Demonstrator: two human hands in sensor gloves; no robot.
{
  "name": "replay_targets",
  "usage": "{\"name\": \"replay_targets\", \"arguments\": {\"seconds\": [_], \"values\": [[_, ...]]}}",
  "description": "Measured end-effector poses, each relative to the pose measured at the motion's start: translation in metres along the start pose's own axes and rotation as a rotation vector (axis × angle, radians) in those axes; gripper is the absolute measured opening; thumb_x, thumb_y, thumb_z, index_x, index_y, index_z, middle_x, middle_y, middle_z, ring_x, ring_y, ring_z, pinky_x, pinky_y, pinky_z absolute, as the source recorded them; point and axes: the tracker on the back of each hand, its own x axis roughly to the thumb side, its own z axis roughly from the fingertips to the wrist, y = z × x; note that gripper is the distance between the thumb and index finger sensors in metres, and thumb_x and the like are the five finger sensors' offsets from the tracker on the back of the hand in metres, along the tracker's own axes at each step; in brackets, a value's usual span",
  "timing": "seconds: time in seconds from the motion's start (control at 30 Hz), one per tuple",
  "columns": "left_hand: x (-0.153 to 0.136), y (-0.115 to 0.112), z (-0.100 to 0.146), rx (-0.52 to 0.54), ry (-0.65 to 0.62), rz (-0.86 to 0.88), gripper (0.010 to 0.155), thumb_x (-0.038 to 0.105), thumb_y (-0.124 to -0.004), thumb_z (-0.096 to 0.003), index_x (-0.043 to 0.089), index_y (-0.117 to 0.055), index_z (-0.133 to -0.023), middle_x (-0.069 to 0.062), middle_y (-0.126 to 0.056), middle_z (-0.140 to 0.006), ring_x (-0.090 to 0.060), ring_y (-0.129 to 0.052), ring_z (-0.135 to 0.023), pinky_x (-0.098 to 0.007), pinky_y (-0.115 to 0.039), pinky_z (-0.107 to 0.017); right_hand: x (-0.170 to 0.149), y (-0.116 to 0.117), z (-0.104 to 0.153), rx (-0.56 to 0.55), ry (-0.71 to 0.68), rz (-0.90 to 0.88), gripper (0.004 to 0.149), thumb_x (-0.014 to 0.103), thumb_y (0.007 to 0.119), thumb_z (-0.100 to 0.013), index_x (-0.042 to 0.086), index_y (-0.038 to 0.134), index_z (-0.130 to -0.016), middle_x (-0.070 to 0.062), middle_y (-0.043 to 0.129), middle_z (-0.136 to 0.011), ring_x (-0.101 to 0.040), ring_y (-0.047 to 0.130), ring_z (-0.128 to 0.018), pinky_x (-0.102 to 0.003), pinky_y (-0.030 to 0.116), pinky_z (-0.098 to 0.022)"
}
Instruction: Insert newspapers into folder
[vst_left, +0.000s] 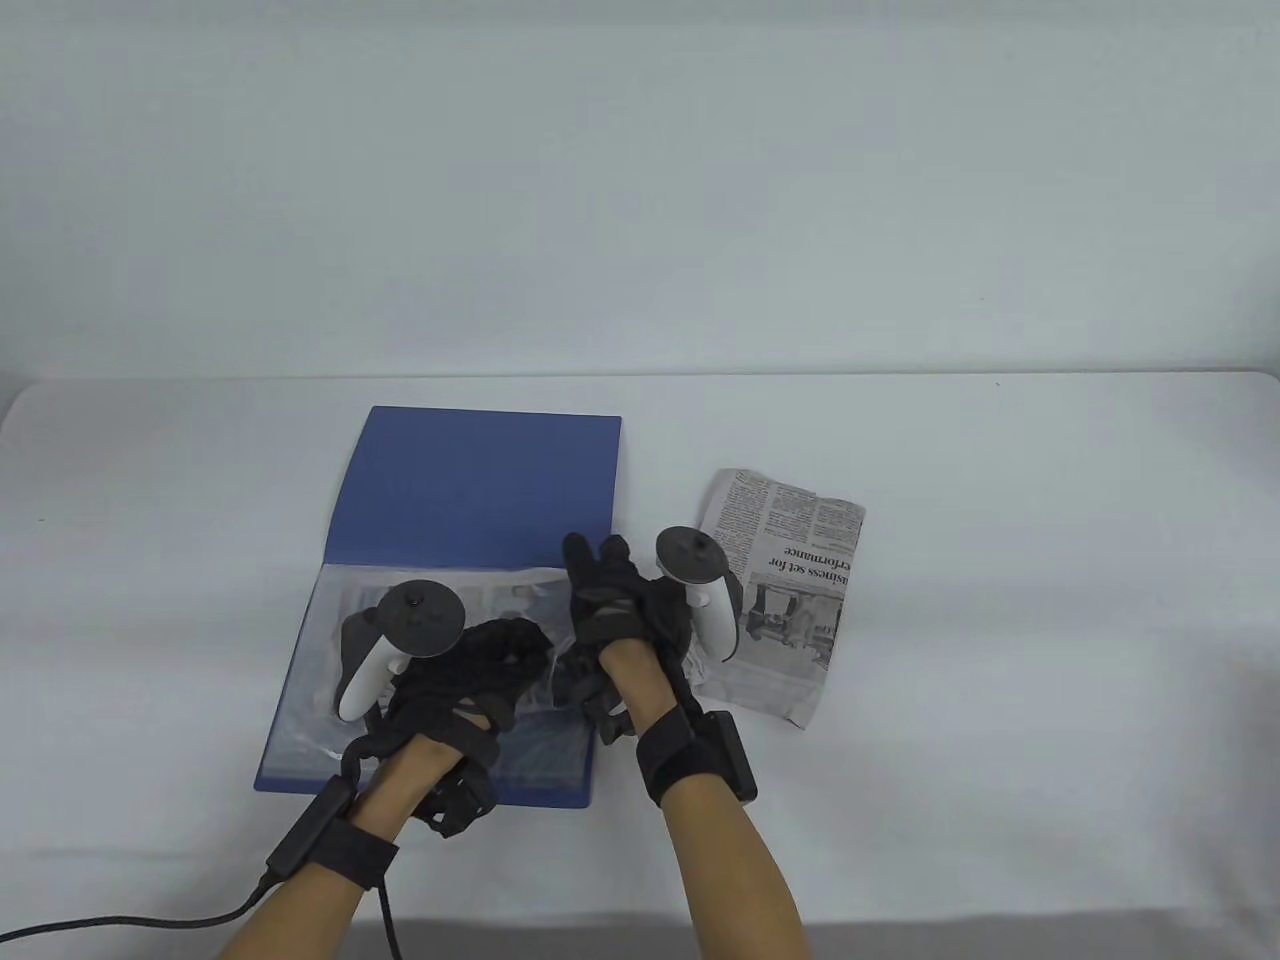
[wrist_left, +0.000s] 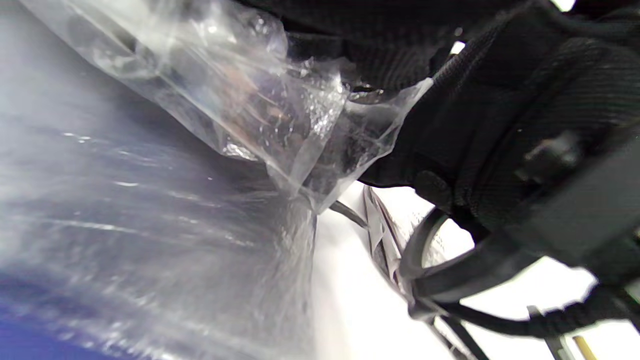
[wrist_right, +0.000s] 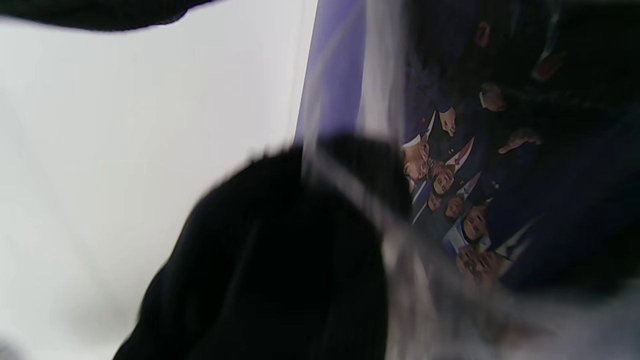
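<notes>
A blue folder (vst_left: 480, 480) lies open on the white table, with clear plastic sleeves (vst_left: 330, 640) on its near half. My left hand (vst_left: 520, 665) rests on the sleeves and pinches a bunched, lifted corner of clear sleeve (wrist_left: 260, 100) near the folder's right edge. My right hand (vst_left: 600, 585) lies at that same edge with its fingers stretched forward; part of the glove (wrist_right: 280, 260) sits under the sleeve's edge. A newspaper sheet with a group photo (wrist_right: 460, 190) shows inside the sleeve. Another folded newspaper (vst_left: 790, 570) lies on the table just right of the folder.
The table (vst_left: 1000, 600) is covered in white cloth and ends at a pale wall behind. A black cable (vst_left: 150, 915) trails from my left wrist to the near left edge.
</notes>
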Motion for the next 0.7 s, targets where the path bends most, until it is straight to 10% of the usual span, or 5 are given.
{"name": "replay_targets", "arguments": {"seconds": [0.17,0.27,0.4,0.53,0.7], "values": [[-0.011,0.004,0.0,0.023,0.029,0.075,0.04,0.045,-0.07,-0.0614,0.037,-0.068,-0.101,0.007,-0.06,-0.122,-0.03,-0.046,-0.121,-0.057,-0.043,-0.091,0.019,-0.012,0.021,-0.009,-0.017,0.102,0.088,0.052,0.057,-0.061,-0.005,0.006,-0.105,-0.035,-0.002,-0.097,-0.061,0.022,-0.093,-0.074,0.03,-0.061],[-0.013,0.012,0.002,0.043,0.023,0.151,0.041,0.045,-0.07,-0.0617,0.036,-0.067,-0.101,0.007,-0.06,-0.121,-0.03,-0.047,-0.121,-0.057,-0.044,-0.091,0.039,-0.015,0.045,0.052,0.005,0.359,0.061,0.041,0.068,-0.063,-0.007,0.057,-0.099,-0.034,0.023,-0.104,-0.056,0.047,-0.093,-0.074,0.032,-0.062],[-0.019,0.018,0.004,0.049,0.019,0.223,0.041,0.044,-0.069,-0.0619,0.035,-0.067,-0.101,0.006,-0.061,-0.12,-0.03,-0.048,-0.12,-0.057,-0.045,-0.09,0.04,0.019,0.056,0.265,0.14,0.826,0.068,0.041,0.079,-0.06,0.002,0.047,-0.105,-0.032,0.006,-0.103,-0.057,0.03,-0.098,-0.076,0.026,-0.062],[-0.024,0.018,0.006,0.052,0.035,0.227,0.041,0.044,-0.069,-0.0621,0.034,-0.066,-0.102,0.005,-0.062,-0.12,-0.031,-0.049,-0.12,-0.057,-0.045,-0.09,0.027,0.057,0.042,0.108,0.166,1.217,0.051,0.031,0.081,-0.059,0.007,0.061,-0.099,-0.029,0.026,-0.106,-0.05,0.052,-0.096,-0.067,0.047,-0.065],[-0.022,0.029,0.015,0.117,-0.002,0.242,0.042,0.044,-0.067,-0.0622,0.033,-0.064,-0.103,0.003,-0.059,-0.121,-0.032,-0.047,-0.12,-0.057,-0.044,-0.09,0.049,0.047,0.046,-0.142,0.043,1.005,0.037,0.025,0.078,-0.059,0.005,0.073,-0.089,-0.022,0.06,-0.099,-0.036,0.083,-0.078,-0.054,0.067,-0.058]]}}
